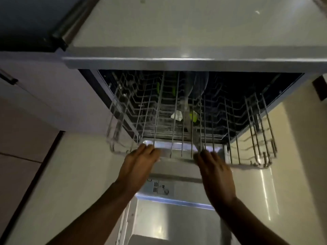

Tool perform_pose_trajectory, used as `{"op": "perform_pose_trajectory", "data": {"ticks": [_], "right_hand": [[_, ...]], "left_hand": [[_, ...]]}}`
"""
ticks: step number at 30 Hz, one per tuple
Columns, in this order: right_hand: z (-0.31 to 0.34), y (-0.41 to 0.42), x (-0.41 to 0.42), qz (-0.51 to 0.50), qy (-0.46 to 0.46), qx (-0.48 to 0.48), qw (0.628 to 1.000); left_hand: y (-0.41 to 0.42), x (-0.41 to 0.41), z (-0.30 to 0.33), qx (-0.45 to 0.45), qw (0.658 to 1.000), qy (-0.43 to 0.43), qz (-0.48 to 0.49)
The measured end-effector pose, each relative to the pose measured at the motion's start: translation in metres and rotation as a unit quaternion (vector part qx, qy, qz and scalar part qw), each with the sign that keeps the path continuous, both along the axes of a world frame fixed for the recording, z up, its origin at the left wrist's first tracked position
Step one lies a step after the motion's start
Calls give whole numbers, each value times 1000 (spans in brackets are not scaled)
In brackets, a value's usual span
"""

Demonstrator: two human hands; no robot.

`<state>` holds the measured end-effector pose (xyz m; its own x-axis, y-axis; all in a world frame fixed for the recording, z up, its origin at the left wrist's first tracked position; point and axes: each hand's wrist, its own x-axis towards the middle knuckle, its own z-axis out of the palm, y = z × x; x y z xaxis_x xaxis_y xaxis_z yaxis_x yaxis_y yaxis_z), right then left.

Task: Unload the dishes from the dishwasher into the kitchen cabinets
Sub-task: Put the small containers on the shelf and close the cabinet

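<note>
The dishwasher's wire rack (247,147) sticks partly out of the dark tub under the countertop. My left hand (139,161) and my right hand (215,170) both reach its front rail, with straight fingers touching the wire. Whether the fingertips hook the rail is blurred. Inside the rack a glass-like item (194,85) stands near the back, and a small white object (177,115) and green clips (193,116) sit among the tines. The open dishwasher door (168,223) lies flat below my arms.
A pale countertop (194,29) overhangs the dishwasher. A cabinet front with a dark handle (8,77) stands at the left. Light glossy floor (70,174) lies on both sides of the door. A detergent dispenser (159,188) is set in the door.
</note>
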<state>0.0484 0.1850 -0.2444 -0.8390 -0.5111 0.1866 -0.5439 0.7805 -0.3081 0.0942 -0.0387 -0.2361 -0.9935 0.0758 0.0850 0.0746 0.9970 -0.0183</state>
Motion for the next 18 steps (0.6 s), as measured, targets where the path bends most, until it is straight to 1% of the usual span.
{"op": "perform_pose_trajectory", "data": {"ticks": [2, 5, 9, 12, 14, 16, 18], "right_hand": [[-3, -15, -38, -42, 28, -5, 999], [-3, -33, -89, -53, 67, -12, 996], [-2, -50, -132, -46, 115, -12, 992], [-13, -53, -138, -35, 129, -15, 991], [-15, -53, -150, -48, 141, -17, 989], [-11, -60, -171, -70, 154, -28, 985], [-12, -67, -191, -79, 162, -34, 983]], "left_hand": [[-3, -39, 1, 6, 999, 45, 3], [-11, -93, 1, 12, 996, 85, 10], [-30, -138, -1, 33, 997, 73, 12], [-46, -145, -9, 26, 997, 78, -5], [-48, -158, -11, 28, 996, 85, -10], [-44, -178, -8, 29, 994, 100, 14], [-42, -195, -10, 14, 992, 106, 65]]}}
